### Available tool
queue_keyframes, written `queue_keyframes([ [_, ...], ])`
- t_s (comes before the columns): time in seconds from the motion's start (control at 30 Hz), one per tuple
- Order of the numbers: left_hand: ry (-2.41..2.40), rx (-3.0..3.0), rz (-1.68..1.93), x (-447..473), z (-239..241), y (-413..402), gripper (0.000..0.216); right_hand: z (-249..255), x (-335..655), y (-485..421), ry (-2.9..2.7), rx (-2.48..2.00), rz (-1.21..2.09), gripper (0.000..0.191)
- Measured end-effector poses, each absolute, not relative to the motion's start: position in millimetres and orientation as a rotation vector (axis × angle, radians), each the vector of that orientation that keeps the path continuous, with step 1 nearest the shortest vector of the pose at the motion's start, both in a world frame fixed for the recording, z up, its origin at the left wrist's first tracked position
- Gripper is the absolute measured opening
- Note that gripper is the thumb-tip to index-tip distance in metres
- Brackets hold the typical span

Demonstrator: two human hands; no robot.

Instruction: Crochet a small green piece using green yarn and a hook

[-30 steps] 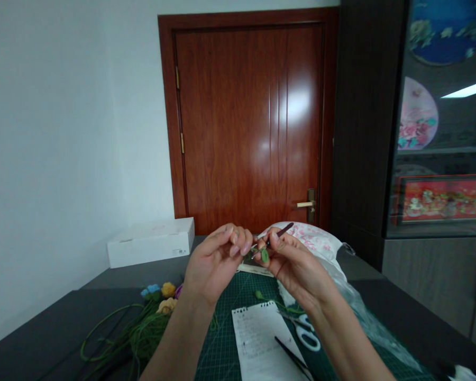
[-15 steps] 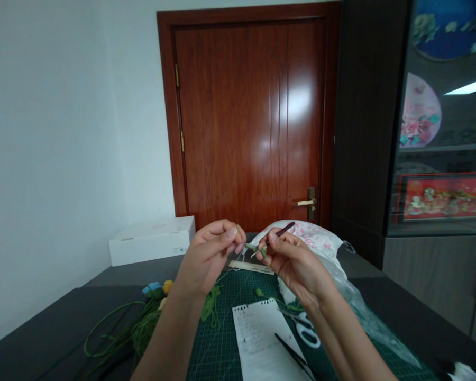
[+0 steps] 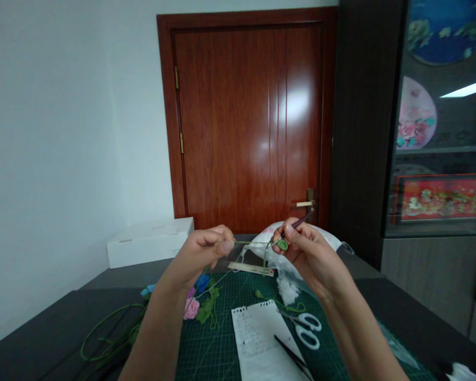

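My left hand (image 3: pixel 212 246) is closed in a pinch on a strand of green yarn (image 3: pixel 250 243), which runs taut across to the right. My right hand (image 3: pixel 303 246) is closed on a crochet hook (image 3: pixel 302 219) with a dark purple handle. The same hand also pinches a small green crocheted piece (image 3: pixel 282 244), close to the hook's metal shaft. A loose green tail hangs below that piece. Both hands are raised over the green cutting mat (image 3: pixel 218 349).
On the mat lie a handwritten notepad page (image 3: pixel 257 338), black tweezers (image 3: pixel 291 355), white-handled scissors (image 3: pixel 308 330), a ruler (image 3: pixel 250 268) and crocheted flowers (image 3: pixel 191 308). Green stems (image 3: pixel 115 344) lie left. A white box (image 3: pixel 148 242) and a white bag (image 3: pixel 267 246) stand behind.
My hands have moved apart, left hand leftward and right hand rightward, drawing the green yarn out between them. The pink and blue flowers beside my left forearm now show.
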State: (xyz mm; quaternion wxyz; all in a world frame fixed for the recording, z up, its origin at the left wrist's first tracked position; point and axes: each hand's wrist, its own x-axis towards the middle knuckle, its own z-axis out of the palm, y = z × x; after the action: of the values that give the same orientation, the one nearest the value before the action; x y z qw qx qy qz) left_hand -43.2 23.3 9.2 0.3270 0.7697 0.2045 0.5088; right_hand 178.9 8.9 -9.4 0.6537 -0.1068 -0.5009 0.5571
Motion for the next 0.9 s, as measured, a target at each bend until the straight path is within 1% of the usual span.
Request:
queue_keyframes([
  [0.07,0.417,1.879,1.385,-38,8,20,0.054,-10,174,9,-1.143,-0.242,1.258,0.028],
  [0.1,0.366,1.810,1.414,-33,8,18,0.051,-11,170,9,-1.138,-0.234,1.248,0.027],
  [0.13,0.287,1.650,1.418,-27,7,15,0.034,-12,166,8,-1.133,-0.224,1.230,0.027],
  [0.17,0.255,1.567,1.427,-20,6,11,0.028,-13,163,8,-1.131,-0.216,1.201,0.026],
  [0.23,0.366,1.590,1.489,-8,4,3,0.045,-16,156,7,-1.129,-0.218,1.115,0.023],
  [0.3,0.453,1.628,1.613,2,3,-6,0.054,-19,151,7,-1.126,-0.240,1.013,0.022],
  [0.43,0.569,1.661,1.763,10,3,-19,0.060,-24,144,5,-1.106,-0.265,0.883,0.017],
  [0.6,0.603,1.542,1.693,14,0,-23,0.071,-25,135,-1,-1.092,-0.287,0.780,0.013],
  [0.77,0.591,1.394,1.674,18,-1,-22,0.069,-26,131,-3,-1.106,-0.338,0.660,0.013],
  [0.9,0.583,1.375,1.703,19,2,-24,0.069,-28,133,1,-1.187,-0.342,0.525,0.008],
])
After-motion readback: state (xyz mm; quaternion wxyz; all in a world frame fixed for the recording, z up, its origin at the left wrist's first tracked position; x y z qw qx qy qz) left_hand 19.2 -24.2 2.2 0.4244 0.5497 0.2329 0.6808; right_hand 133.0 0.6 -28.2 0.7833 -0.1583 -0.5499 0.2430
